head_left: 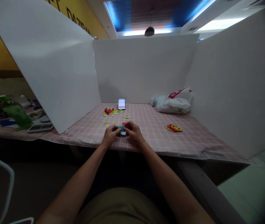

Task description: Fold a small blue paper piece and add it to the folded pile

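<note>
Evidently, both hands are busy with one small blue piece (122, 128) by the near edge of the tabletop (154, 137).
The left hand (111, 134) and right hand (133, 132) pinch it from either side, both clamped on it; the step looks like folding or shaping. The next move seems to call for light, even pressure and a steady hold. A red piece (124, 123) lies just beyond, while a phone (121, 104) stands near the far edge.
</note>
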A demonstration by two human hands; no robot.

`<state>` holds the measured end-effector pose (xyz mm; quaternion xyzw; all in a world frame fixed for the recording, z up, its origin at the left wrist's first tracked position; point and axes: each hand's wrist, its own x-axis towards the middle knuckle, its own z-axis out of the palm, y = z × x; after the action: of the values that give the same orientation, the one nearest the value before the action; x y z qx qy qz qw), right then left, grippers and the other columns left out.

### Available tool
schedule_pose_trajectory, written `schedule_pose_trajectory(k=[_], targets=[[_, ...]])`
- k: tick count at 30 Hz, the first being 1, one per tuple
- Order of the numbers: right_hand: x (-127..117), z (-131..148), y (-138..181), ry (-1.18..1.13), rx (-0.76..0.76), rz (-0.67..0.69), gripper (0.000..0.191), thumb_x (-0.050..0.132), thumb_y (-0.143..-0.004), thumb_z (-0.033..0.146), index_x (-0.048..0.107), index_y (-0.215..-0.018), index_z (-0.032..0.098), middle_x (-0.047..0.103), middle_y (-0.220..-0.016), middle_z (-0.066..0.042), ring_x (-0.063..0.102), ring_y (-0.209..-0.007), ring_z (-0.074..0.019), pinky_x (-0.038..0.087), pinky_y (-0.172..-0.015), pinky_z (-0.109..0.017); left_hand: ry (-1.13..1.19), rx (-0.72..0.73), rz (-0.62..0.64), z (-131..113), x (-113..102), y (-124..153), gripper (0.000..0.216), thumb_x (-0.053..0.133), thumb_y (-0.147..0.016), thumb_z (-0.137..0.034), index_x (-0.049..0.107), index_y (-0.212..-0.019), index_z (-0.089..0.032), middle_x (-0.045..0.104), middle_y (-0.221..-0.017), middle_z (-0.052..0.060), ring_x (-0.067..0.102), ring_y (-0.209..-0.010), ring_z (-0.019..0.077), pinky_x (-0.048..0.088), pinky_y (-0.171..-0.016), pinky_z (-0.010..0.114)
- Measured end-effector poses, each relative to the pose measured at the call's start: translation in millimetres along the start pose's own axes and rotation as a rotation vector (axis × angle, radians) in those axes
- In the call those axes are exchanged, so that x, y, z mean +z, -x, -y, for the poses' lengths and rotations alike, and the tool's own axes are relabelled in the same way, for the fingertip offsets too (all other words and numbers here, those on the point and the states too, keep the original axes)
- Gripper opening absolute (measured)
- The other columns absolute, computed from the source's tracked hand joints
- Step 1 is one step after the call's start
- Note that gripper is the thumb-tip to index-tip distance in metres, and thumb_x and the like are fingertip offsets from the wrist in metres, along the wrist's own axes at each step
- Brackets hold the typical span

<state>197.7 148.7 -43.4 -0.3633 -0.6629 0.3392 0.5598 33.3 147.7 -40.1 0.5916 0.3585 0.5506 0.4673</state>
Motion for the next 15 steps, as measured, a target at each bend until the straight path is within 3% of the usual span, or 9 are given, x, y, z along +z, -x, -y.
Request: schedule_pose_trajectory(k=[15], targets=[[0.3,1.8,1.1,-0.034,0.012,-0.012,0.018,0.066,-0.078,0.035,0.059,-0.089,0.021,0.061,-0.077,-0.001,0.056,-0.065,-0.0146,0.045,-0.057,-0.025,-0.022,-0.017,0.027,0.2,0.6,-1.0,0.026,0.075,-0.07,-0.039,0.064,-0.072,-0.015,0.065,-0.062,-0.001,0.062,-0.053,0.0141,0.05,-0.056,0.026]])
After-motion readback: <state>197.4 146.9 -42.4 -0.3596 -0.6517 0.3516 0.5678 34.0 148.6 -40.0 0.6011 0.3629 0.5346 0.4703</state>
